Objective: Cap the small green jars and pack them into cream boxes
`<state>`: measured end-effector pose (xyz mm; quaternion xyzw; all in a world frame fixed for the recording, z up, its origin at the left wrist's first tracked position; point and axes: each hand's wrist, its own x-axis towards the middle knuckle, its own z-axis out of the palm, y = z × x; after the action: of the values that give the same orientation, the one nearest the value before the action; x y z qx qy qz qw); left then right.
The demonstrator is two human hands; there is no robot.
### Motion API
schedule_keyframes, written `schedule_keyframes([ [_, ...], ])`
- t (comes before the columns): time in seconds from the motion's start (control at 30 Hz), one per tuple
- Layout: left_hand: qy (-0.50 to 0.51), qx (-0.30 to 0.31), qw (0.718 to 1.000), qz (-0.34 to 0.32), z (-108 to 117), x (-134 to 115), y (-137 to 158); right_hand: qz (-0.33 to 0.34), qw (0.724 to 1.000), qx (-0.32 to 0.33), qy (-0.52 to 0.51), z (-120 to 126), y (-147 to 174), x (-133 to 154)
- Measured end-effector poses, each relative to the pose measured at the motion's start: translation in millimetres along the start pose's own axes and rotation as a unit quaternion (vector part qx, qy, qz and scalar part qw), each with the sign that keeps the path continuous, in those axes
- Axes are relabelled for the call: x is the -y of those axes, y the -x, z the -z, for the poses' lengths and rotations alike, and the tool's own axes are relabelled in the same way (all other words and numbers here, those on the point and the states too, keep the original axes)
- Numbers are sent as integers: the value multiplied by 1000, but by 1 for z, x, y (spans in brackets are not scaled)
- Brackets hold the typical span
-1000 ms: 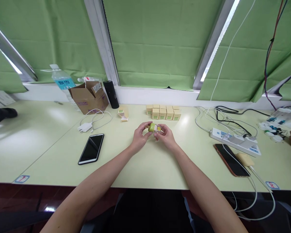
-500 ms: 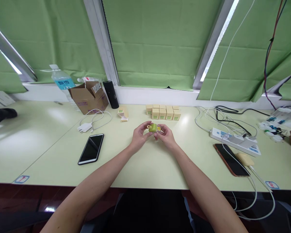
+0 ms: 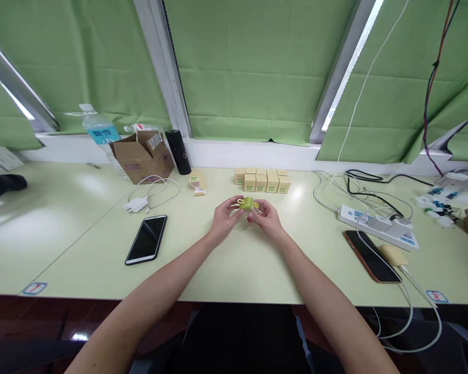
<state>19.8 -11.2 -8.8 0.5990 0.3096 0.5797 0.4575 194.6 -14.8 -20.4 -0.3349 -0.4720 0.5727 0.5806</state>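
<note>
Green item (image 3: 246, 203) turned slightly in your fingers since a second ago; its pale loop (image 3: 240, 201) showed more clearly than before.
Nearest, an orange-edged phone (image 3: 372, 257) lay at your right and a white-framed phone (image 3: 146, 240) at your left. Farther in, between them, your left hand (image 3: 223, 217) pinched the looped end and your right hand (image 3: 268, 218) pinched the clear end, over the table (image 3: 234, 270); couldn't tell if anything touched down. Beyond sat small yellow boxes (image 3: 261, 182), an opened box (image 3: 197, 183) to their left, then a brown carton (image 3: 144, 158) and black tumbler (image 3: 178, 151).
</note>
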Motion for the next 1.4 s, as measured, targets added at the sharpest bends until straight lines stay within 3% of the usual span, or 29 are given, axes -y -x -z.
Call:
schedule_keyframes([
  [0.33, 25, 12, 998, 53, 0, -4, 1, -6, 1000, 10, -24, -1, 2, 2],
  [0.8, -45, 2, 999, 9, 0, 3, 1, 10, 996, 22, -80, 3, 3, 7],
  [1.07, -140, 26, 989, -31, -7, 1, 7, -2, 999, -40, -28, -3, 3, 6],
  [1.27, -149, 45, 988, -24, -11, -5, 12, -7, 999, -22, 48, -5, 8, 11],
  [1.4, -132, 32, 990, -24, -10, -3, 8, 2, 1000, 3, 31, -4, 8, 12],
])
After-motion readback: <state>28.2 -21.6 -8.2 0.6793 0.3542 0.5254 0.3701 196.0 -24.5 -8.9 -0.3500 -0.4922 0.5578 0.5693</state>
